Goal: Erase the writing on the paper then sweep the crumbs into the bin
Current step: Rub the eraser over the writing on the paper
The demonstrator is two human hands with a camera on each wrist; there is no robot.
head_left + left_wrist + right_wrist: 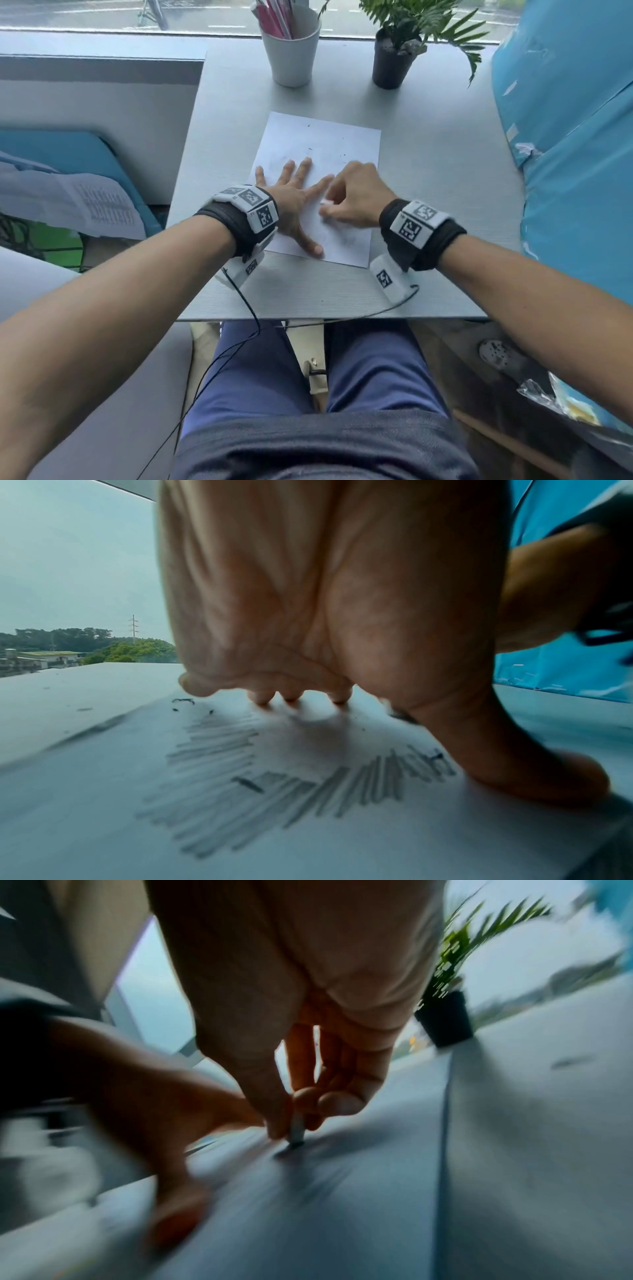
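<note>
A white sheet of paper (322, 150) lies on the grey table (438, 192). Grey pencil scribble (240, 785) covers its near part, and dark eraser crumbs (310, 149) are scattered over the far part. My left hand (294, 195) lies flat on the sheet with fingers spread, pressing it down. My right hand (352, 198) pinches a small white eraser (297, 1130), whose dark tip touches the paper just right of the left hand's index finger. The right wrist view is blurred by motion. No bin shows in any view.
A white cup of pink pens (293, 51) and a potted plant (394, 58) stand at the table's far edge by the window. A blue plastic sheet (565, 137) hangs at the right. Printed papers (85, 202) lie off to the left.
</note>
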